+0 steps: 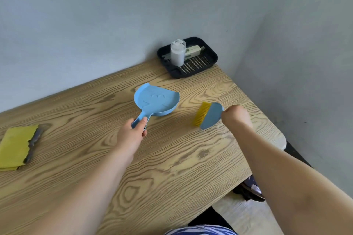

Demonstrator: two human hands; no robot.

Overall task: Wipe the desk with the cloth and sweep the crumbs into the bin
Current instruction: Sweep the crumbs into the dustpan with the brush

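Your forearms reach over the wood-grain desk (pixel 172 158). Your left hand (pixel 131 133) has its fingers curled round the handle of the blue dustpan (pixel 155 101), pan lying mid-desk. Your right hand (pixel 236 116) grips the blue brush (pixel 209 115), yellow bristles pointing towards the pan. Folded yellow cloth (pixel 16 146) lies far left; a black tray (pixel 188 57) sits in the corner

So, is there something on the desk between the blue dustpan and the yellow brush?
No. In the head view only bare wooden desk shows between the dustpan and the brush.
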